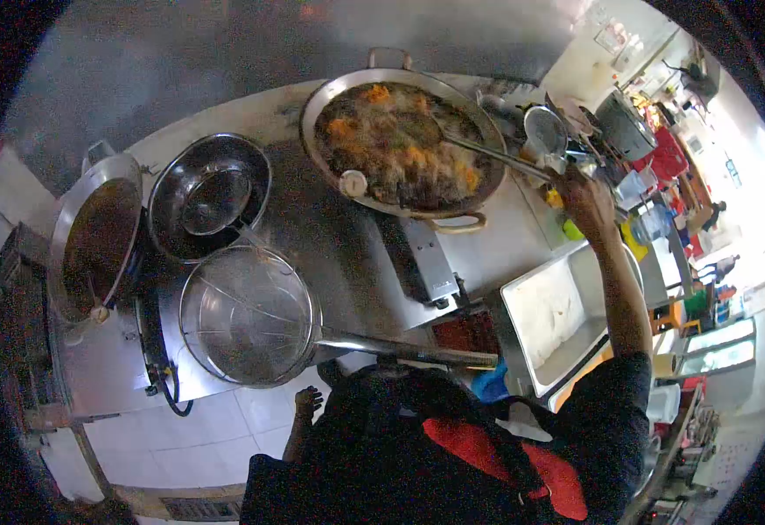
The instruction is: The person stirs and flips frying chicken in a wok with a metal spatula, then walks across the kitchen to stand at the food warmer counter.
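The right hand (582, 203) was closed around the handle of a ladle (496, 156), its head down in the bubbling oil of a wide two-handled pan (315, 109), where orange pieces of food (415, 157) fried. A round gauge (352, 183) sat at the pan's near rim. The left hand (309, 401), fingers apart, hung beside the bench (312, 223), near a large mesh strainer (247, 316).
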A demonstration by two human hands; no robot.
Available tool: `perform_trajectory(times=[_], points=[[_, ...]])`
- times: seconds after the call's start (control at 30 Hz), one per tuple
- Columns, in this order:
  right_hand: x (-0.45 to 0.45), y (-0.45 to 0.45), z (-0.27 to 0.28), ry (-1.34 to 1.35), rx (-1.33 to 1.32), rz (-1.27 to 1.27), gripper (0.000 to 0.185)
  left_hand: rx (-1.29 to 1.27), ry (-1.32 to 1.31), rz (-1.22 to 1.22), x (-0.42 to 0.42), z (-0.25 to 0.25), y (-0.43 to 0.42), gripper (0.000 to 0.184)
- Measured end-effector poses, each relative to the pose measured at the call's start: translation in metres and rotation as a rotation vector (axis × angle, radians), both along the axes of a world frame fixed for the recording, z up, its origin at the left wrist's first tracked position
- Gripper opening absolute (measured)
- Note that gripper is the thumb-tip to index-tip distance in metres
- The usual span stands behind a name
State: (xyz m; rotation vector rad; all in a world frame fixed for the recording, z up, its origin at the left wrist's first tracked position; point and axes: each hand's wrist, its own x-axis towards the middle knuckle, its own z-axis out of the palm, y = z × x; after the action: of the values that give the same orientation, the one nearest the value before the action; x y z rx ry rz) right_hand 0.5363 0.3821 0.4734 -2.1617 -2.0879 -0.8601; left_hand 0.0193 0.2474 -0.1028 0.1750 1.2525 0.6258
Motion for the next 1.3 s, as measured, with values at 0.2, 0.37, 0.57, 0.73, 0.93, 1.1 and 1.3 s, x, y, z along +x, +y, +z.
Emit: perform_trajectory(times=[0.2,0.37,0.57,0.73,0.93,1.1,1.3], points=[[0.009,-0.041,0.026,0.156,-0.116,-0.235,0.016,-0.023,0.084,-0.023,0.0,-0.003,-0.007,0.029],[0.01,-0.044,0.033,0.012,-0.112,-0.148,0.011,-0.029,0.072,-0.028,0.01,0.013,-0.021,0.027],[0.006,-0.024,0.017,0.079,-0.095,-0.076,0.016,-0.009,0.065,0.011,0.008,-0.001,-0.012,0.024],[0.006,-0.047,0.039,-0.015,-0.167,-0.054,0.021,-0.085,0.062,-0.012,-0.002,-0.013,-0.011,0.029],[0.009,-0.013,0.036,0.134,-0.056,-0.064,0.02,0.003,0.049,-0.012,0.003,-0.016,-0.022,0.032],[0.009,0.035,0.016,0.005,-0.099,-0.195,0.018,0.217,0.085,-0.066,0.002,-0.019,-0.021,0.033],[-0.005,0.016,0.023,-0.055,-0.059,-0.03,0.02,-0.166,0.123,0.105,-0.006,-0.036,-0.024,0.026]])
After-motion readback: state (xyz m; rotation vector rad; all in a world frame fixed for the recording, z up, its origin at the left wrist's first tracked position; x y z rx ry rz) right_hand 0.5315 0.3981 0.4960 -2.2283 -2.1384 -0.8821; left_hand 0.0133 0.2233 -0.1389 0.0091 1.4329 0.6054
